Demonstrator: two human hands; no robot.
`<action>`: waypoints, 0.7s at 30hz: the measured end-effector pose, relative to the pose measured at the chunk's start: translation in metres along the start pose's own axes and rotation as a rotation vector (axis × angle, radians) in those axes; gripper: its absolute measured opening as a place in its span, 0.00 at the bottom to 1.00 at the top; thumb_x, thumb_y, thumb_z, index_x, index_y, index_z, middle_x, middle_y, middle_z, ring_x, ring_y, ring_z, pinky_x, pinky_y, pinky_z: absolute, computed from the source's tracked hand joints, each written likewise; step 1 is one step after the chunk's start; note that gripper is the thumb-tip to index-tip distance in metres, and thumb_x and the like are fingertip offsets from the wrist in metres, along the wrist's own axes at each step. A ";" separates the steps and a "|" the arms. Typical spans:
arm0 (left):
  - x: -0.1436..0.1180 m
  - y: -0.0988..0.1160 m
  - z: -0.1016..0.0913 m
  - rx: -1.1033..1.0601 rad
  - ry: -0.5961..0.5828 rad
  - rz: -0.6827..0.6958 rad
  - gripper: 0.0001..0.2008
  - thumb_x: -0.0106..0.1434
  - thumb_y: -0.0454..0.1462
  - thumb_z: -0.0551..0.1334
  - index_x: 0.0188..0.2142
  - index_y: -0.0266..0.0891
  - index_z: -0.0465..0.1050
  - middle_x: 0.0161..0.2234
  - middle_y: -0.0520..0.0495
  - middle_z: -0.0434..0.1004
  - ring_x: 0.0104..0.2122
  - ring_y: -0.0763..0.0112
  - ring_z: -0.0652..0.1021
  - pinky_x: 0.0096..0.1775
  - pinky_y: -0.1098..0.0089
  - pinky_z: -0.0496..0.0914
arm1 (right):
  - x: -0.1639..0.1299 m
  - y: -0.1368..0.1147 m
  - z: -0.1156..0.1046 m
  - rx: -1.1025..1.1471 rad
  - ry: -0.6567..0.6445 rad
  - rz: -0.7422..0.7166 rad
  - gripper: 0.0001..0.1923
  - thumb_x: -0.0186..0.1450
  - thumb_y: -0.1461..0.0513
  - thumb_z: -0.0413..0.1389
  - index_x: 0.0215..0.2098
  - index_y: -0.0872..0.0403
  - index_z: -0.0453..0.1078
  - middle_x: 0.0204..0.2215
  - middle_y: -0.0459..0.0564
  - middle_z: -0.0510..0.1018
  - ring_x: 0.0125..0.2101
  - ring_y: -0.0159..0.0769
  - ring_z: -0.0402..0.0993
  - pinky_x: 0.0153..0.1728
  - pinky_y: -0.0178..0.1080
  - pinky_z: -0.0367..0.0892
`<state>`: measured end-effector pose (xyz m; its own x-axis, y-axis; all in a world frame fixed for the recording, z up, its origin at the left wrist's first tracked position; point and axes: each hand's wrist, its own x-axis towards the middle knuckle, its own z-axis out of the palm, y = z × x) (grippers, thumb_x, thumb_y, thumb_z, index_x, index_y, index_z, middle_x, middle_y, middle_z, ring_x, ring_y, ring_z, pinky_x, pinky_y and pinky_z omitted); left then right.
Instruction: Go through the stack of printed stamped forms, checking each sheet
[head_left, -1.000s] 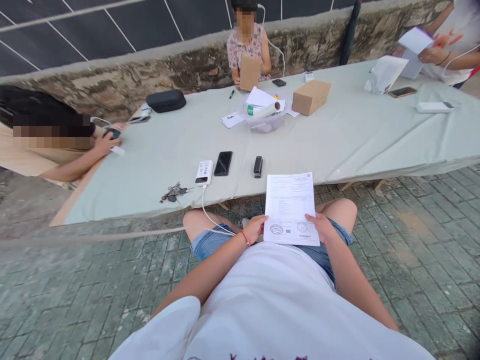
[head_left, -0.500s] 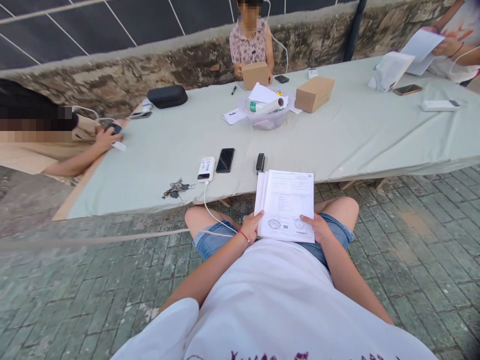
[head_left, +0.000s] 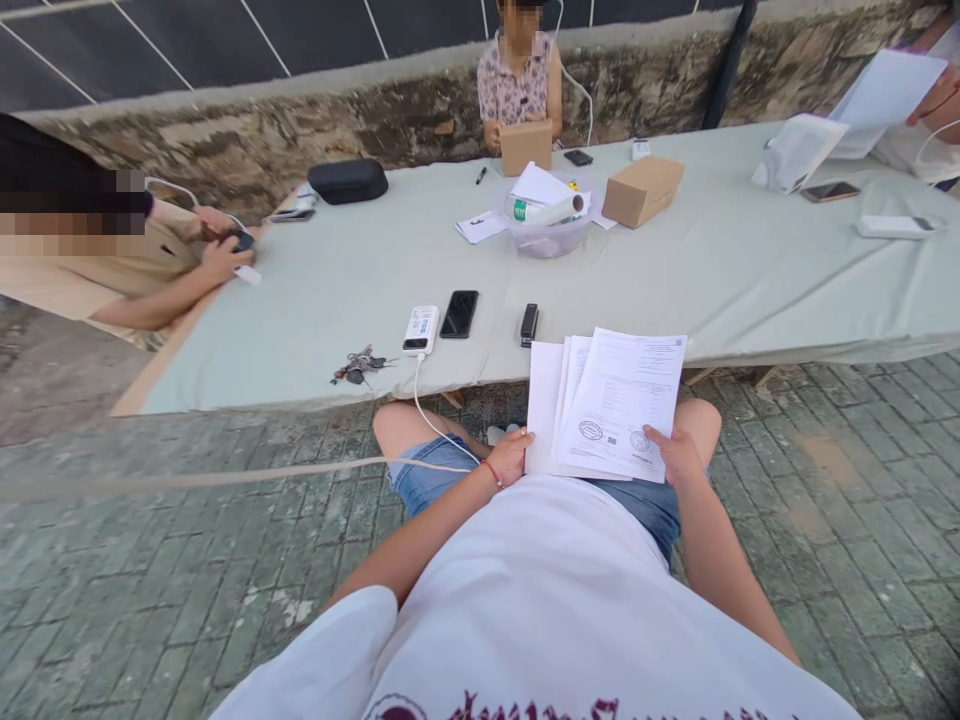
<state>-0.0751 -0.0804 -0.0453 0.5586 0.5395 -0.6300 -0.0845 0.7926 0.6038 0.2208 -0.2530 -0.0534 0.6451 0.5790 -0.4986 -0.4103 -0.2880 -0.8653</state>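
Note:
Fanned sheets of paper rest above my lap, with printed text and two round stamps on the top sheet. My left hand grips the left edge of the stack, where a blank-looking sheet shows. On the other side, my right hand pinches the printed sheets, its thumb on top near a stamp. Just beyond the papers a black stapler lies on the table. The fingers under the sheets are hidden.
On the table lie a black phone, a white power bank with a cable, and keys. Farther back are a plastic basin, a cardboard box and a black case. Several other people sit around the table.
My right hand has moved right with the printed sheets, spreading the stack into a fan. The left hand still grips the left edge. The view has shifted slightly.

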 end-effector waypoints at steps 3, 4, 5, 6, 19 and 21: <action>0.002 -0.001 0.000 -0.030 0.022 0.000 0.18 0.53 0.36 0.77 0.42 0.35 0.78 0.39 0.39 0.86 0.45 0.52 0.84 0.54 0.51 0.76 | -0.003 -0.004 -0.004 0.003 0.007 0.008 0.22 0.53 0.55 0.72 0.45 0.50 0.80 0.51 0.54 0.84 0.50 0.56 0.83 0.49 0.51 0.82; 0.002 0.000 0.000 -0.046 0.024 -0.003 0.18 0.54 0.38 0.76 0.42 0.35 0.78 0.39 0.39 0.86 0.46 0.51 0.84 0.54 0.51 0.76 | -0.006 -0.005 -0.001 0.008 -0.014 0.013 0.22 0.53 0.55 0.72 0.45 0.50 0.80 0.50 0.54 0.85 0.49 0.56 0.83 0.49 0.52 0.83; 0.002 0.000 0.001 -0.063 0.021 -0.008 0.18 0.55 0.40 0.76 0.43 0.35 0.78 0.40 0.38 0.86 0.47 0.51 0.84 0.54 0.51 0.76 | -0.009 -0.006 0.004 0.016 -0.044 0.018 0.21 0.53 0.55 0.72 0.44 0.50 0.80 0.49 0.53 0.85 0.49 0.56 0.84 0.49 0.52 0.83; 0.001 0.000 0.002 -0.077 0.006 -0.014 0.19 0.56 0.42 0.76 0.44 0.35 0.79 0.42 0.37 0.86 0.48 0.50 0.84 0.55 0.51 0.76 | -0.012 -0.006 0.011 0.027 -0.076 0.022 0.21 0.53 0.55 0.72 0.44 0.49 0.80 0.48 0.53 0.85 0.48 0.56 0.84 0.48 0.52 0.83; 0.005 0.000 -0.001 -0.108 0.090 -0.033 0.18 0.61 0.41 0.73 0.46 0.33 0.77 0.42 0.37 0.85 0.47 0.49 0.84 0.54 0.50 0.76 | -0.016 0.001 0.046 -0.056 -0.170 -0.040 0.24 0.51 0.55 0.73 0.44 0.49 0.75 0.44 0.51 0.87 0.45 0.50 0.85 0.45 0.49 0.82; 0.006 0.001 0.000 -0.110 0.111 -0.050 0.15 0.64 0.42 0.70 0.44 0.33 0.77 0.41 0.38 0.86 0.46 0.50 0.84 0.53 0.51 0.77 | -0.018 0.000 0.041 -0.046 -0.234 -0.002 0.25 0.51 0.56 0.73 0.45 0.50 0.77 0.46 0.51 0.86 0.47 0.52 0.84 0.48 0.51 0.81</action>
<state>-0.0716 -0.0764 -0.0489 0.4707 0.5217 -0.7115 -0.1524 0.8424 0.5168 0.1821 -0.2323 -0.0423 0.4767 0.7390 -0.4761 -0.3758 -0.3184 -0.8703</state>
